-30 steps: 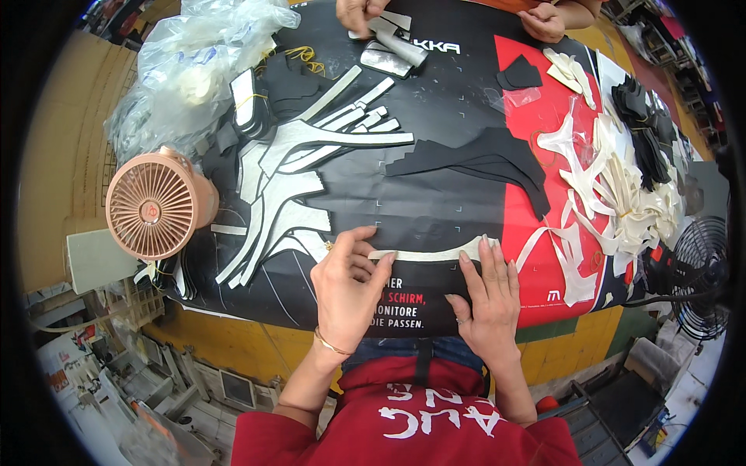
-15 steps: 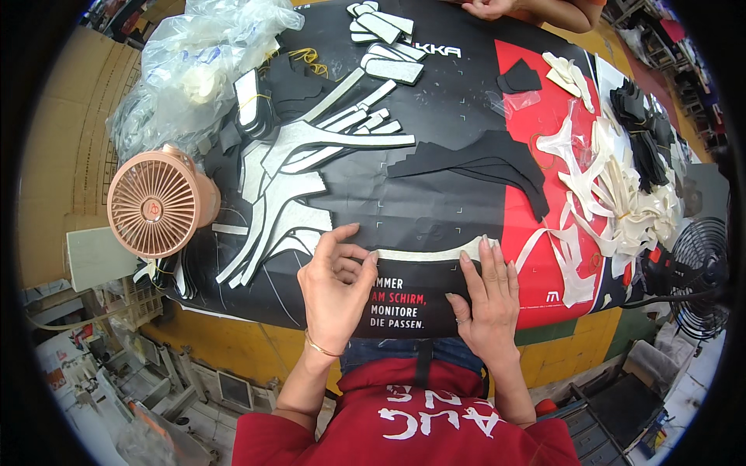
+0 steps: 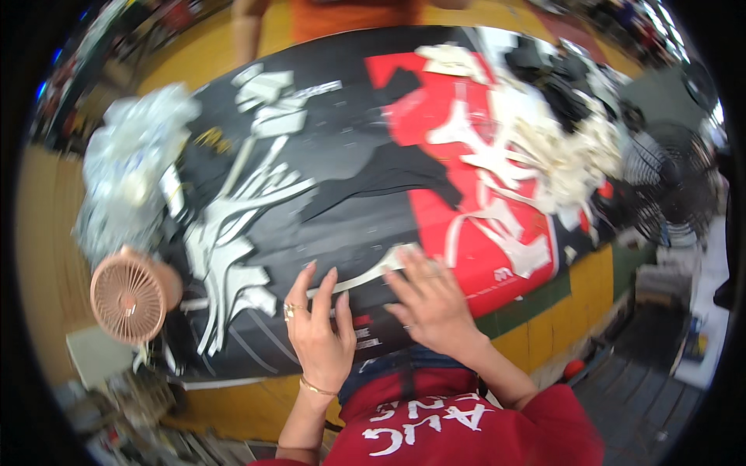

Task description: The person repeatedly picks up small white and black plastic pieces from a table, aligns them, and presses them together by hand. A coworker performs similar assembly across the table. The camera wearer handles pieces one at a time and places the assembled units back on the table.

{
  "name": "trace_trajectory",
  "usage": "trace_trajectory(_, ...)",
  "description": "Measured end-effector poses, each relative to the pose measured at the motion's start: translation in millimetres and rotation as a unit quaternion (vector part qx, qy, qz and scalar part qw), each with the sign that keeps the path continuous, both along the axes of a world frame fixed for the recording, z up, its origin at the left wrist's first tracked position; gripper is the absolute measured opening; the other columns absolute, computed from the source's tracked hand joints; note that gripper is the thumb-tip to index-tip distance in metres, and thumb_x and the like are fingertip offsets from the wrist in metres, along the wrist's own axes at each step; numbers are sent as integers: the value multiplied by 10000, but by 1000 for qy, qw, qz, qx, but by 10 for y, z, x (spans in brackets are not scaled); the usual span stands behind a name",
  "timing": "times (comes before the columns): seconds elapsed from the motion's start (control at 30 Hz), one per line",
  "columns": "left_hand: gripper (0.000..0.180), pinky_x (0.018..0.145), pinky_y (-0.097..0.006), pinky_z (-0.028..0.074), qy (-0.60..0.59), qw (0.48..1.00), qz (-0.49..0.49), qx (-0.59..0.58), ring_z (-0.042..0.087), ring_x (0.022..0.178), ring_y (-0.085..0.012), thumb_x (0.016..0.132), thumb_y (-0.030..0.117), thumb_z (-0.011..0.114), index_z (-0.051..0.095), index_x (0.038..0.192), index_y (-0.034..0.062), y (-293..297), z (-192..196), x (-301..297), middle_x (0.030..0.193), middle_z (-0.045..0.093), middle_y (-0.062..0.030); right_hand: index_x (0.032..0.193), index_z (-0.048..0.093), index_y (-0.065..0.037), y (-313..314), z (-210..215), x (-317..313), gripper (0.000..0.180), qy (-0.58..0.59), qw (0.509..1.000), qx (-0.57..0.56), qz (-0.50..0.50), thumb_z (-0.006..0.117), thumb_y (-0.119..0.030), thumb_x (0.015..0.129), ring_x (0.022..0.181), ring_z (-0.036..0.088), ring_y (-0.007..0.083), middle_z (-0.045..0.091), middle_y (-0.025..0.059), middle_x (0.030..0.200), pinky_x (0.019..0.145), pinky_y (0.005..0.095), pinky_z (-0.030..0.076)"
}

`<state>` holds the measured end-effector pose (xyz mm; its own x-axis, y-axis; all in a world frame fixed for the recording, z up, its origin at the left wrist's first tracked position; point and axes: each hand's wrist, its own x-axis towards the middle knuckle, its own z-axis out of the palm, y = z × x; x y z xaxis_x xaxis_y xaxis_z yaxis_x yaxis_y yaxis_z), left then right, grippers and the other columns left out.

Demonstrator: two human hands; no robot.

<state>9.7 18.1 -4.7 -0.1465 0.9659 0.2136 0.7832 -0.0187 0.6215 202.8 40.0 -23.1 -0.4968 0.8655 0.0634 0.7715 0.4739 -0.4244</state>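
Observation:
A thin, curved white strip point(image 3: 359, 277) lies on the black part of the table cover point(image 3: 365, 225), in front of me. My left hand point(image 3: 320, 334) is over its left end with fingers spread, thumb apart, gripping nothing. Flat on the strip's wider right end rests my right hand point(image 3: 437, 304), its fingers extended and covering part of it. Beyond the strip are stacked dark curved pieces point(image 3: 388, 177). White pieces with dark edges point(image 3: 225, 272) form a loose pile left of my left hand. The picture is blurred by motion.
A pink fan point(image 3: 128, 299) stands at the left edge, below clear plastic bags point(image 3: 136, 155). Cream pieces point(image 3: 571, 151) heap up on the right, near a black fan point(image 3: 668, 182). White pieces point(image 3: 509, 241) lie on the red area. Across the table is a person in orange point(image 3: 353, 17).
The view has swung, so the table appears turned and shifted left. My left fingers have spread from a near-pinch at the strip's left end. My right hand stays flat on its right end.

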Motion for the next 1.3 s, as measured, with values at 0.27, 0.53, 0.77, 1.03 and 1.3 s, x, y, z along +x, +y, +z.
trace_trajectory(0.27, 225, 1083, -461, 346, 16, 997, -62, -37, 524, 1285, -369, 826, 90, 762, 658, 1020, 43, 21, -124, 236, 1406, 550, -196, 1231, 675, -74, -20, 180, 344, 319, 173, 974, 90, -114, 635, -194, 938, 1350, 501, 338, 524, 176, 1457, 1136, 504, 360)
trace_trajectory(0.53, 136, 652, -290, 487, 7, 1000, 15, 8, 638, 728, -161, 858, -18, 713, 660, 983, -19, -24, 314, -813, 842, 697, -103, 1317, 604, -58, 543, 261, 1160, 445, 27, 953, 102, -284, 710, -172, 900, 1119, 585, 323, 618, 154, 1198, 970, 420, 427)
trace_trajectory(0.77, 298, 973, -417, 474, 178, 977, 84, 84, 639, 1114, -339, 889, 38, 701, 671, 1182, -10, 369, 478, -1222, 1179, 683, -186, 1305, 605, -75, 614, 113, 1136, 459, 28, 935, 57, -349, 744, -159, 875, 885, 612, 255, 636, 87, 952, 820, 398, 403)
trace_trajectory(1.03, 469, 1100, -506, 343, 113, 986, -123, 29, 484, 1313, -398, 892, 263, 725, 637, 1257, -18, 1699, -104, 313, 1369, 555, -244, 1170, 690, -76, 597, 73, 1135, 301, 36, 942, 127, -310, 740, -151, 882, 818, 589, 222, 601, 50, 842, 837, 383, 382)
trace_trajectory(1.3, 223, 978, -453, 390, 20, 992, -118, 32, 571, 1156, -303, 801, 180, 791, 664, 949, 71, 1907, -199, 402, 1156, 649, -103, 940, 708, -63, 587, 142, 1037, 111, 109, 937, 178, -280, 738, -152, 880, 1029, 588, 263, 624, 80, 1027, 949, 418, 379)
